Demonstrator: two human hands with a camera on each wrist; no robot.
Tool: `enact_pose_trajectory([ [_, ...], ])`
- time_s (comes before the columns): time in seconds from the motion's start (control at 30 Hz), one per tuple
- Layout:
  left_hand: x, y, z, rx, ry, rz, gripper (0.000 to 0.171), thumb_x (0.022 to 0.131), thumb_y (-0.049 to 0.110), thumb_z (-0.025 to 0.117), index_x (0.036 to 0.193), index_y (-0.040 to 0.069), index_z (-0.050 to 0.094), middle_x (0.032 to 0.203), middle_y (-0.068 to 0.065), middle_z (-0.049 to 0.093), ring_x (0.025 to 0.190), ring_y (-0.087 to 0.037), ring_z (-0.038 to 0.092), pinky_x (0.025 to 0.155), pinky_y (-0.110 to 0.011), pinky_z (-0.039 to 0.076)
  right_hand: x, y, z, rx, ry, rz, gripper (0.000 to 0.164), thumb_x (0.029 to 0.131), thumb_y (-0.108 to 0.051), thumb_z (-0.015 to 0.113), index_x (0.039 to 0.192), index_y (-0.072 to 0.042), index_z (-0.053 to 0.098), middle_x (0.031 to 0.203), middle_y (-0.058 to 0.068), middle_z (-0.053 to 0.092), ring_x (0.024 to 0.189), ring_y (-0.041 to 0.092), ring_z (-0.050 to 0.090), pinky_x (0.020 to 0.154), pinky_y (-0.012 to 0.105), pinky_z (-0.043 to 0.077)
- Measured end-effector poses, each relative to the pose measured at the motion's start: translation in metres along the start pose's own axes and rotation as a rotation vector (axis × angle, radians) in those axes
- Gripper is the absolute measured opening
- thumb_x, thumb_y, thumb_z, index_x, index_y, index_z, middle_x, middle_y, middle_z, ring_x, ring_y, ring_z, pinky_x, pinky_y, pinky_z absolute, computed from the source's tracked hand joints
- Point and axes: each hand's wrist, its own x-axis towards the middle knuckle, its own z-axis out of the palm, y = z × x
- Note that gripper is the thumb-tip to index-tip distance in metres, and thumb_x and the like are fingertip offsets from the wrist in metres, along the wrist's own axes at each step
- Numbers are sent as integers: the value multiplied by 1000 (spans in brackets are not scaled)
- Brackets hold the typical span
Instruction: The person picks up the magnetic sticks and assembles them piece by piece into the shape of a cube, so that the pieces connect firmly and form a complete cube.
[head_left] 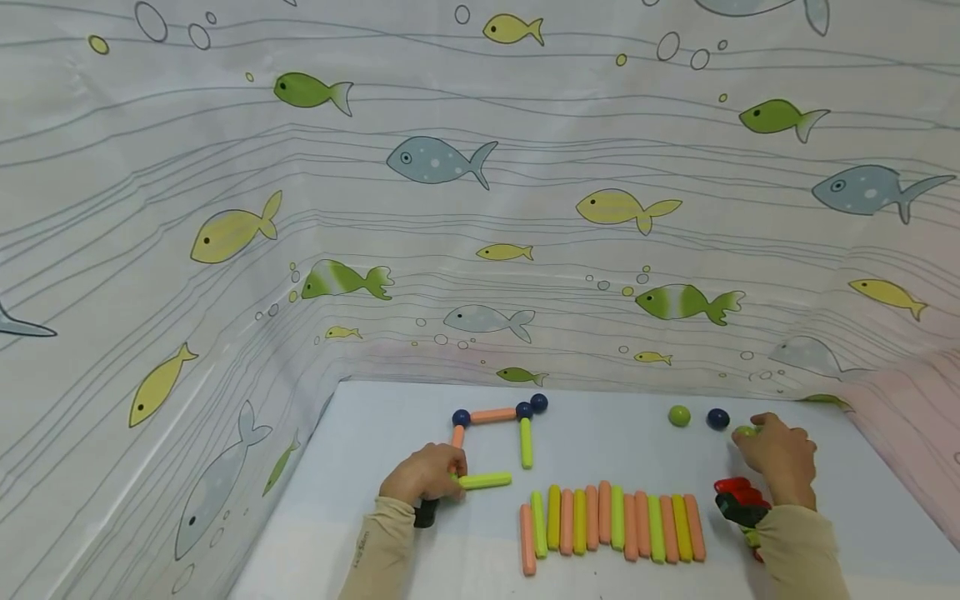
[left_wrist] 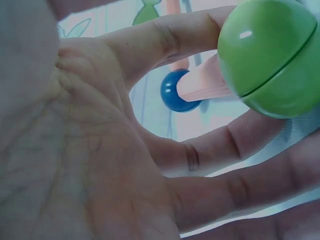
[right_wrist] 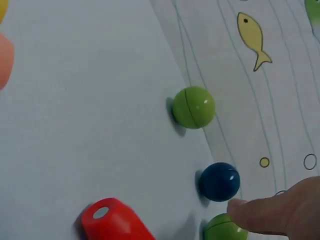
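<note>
My left hand [head_left: 426,475] pinches a glossy green ball [left_wrist: 270,55] at the near left corner of a frame of sticks and balls. From that corner a pink stick [left_wrist: 205,82] runs back to a dark blue ball [head_left: 461,418], and a lime stick [head_left: 485,481] points right. A pink stick [head_left: 492,415] joins that blue ball to another blue ball [head_left: 524,410], from which a lime stick [head_left: 527,443] comes forward. At the far right, my right hand [head_left: 780,457] has its fingers around a green ball [right_wrist: 225,229], partly hiding it.
Beside the right hand sit a blue ball [head_left: 717,418] and a green ball [head_left: 679,416]. Red pieces [head_left: 733,485] lie near the right wrist. A row of pink, lime and yellow sticks [head_left: 617,518] lies along the front. Another blue ball [head_left: 539,403] touches the frame's back corner.
</note>
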Motion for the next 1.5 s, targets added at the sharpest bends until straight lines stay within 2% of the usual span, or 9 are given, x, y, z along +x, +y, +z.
enact_pose_trajectory([
  [0.2, 0, -1, 2, -41, -8, 0, 23, 84, 7, 88, 93, 15, 68, 89, -3, 60, 80, -23, 53, 69, -37, 40, 9, 8, 13, -28, -75, -99, 55, 99, -22, 64, 140, 13, 49, 128, 44, 52, 98, 51, 54, 81, 55, 51],
  [0.4, -1, -2, 6, -33, -1, 37, 22, 87, 10, 86, 91, 15, 66, 84, -1, 57, 77, -21, 51, 67, -34, 38, -8, -7, 28, 29, -62, -156, 54, 99, -28, 66, 135, 11, 56, 123, 42, 59, 93, 48, 59, 77, 55, 52],
  [0.6, 0, -2, 7, -30, -5, 65, 21, 88, 16, 86, 92, 16, 65, 80, 1, 53, 75, -18, 49, 66, -32, 36, -45, -51, 50, 117, -99, -278, 62, 98, -45, 73, 130, 7, 64, 116, 32, 70, 98, 41, 68, 78, 49, 54],
  [0.7, 1, -3, 8, -20, -14, 77, 21, 89, 15, 85, 94, 16, 65, 80, 1, 54, 75, -18, 49, 67, -33, 37, -68, -81, 72, 215, -166, -379, 53, 96, -40, 78, 127, 2, 67, 116, 23, 74, 103, 35, 70, 84, 49, 58],
  [0.8, 2, -4, 8, -10, -22, 77, 21, 89, 14, 85, 94, 16, 65, 82, 0, 55, 76, -19, 49, 68, -33, 37, -89, -112, 97, 301, -238, -453, 44, 92, -33, 84, 122, -4, 70, 111, 11, 76, 99, 24, 70, 85, 42, 60],
  [0.9, 4, -6, 8, -26, -40, 78, 21, 89, 13, 85, 94, 17, 65, 84, 0, 55, 75, -18, 51, 67, -32, 38, -106, -136, 120, 332, -274, -496, 35, 89, -27, 88, 115, -9, 73, 105, 2, 75, 92, 15, 67, 80, 33, 58],
  [1.03, 5, -8, 7, -94, -74, 73, 20, 91, 10, 83, 95, 16, 64, 85, -2, 54, 62, -16, 56, 62, -30, 41, -122, -158, 140, 342, -292, -551, 30, 86, -24, 90, 109, -15, 74, 103, -2, 74, 89, 11, 66, 75, 28, 57],
  [1.27, 6, -8, 6, -162, -108, 62, 19, 91, 8, 82, 95, 15, 65, 87, -3, 54, 52, -13, 57, 54, -27, 42, -129, -169, 158, 349, -339, -715, 29, 88, -21, 88, 111, -13, 74, 98, 0, 69, 85, 11, 63, 72, 22, 52],
  [1.5, 5, -9, 5, -195, -120, 51, 17, 92, 6, 82, 94, 14, 66, 87, -5, 54, 51, -14, 57, 53, -28, 43, -128, -171, 167, 298, -301, -745, 32, 92, -27, 85, 120, -17, 73, 107, 4, 70, 85, 10, 59, 71, 25, 50],
])
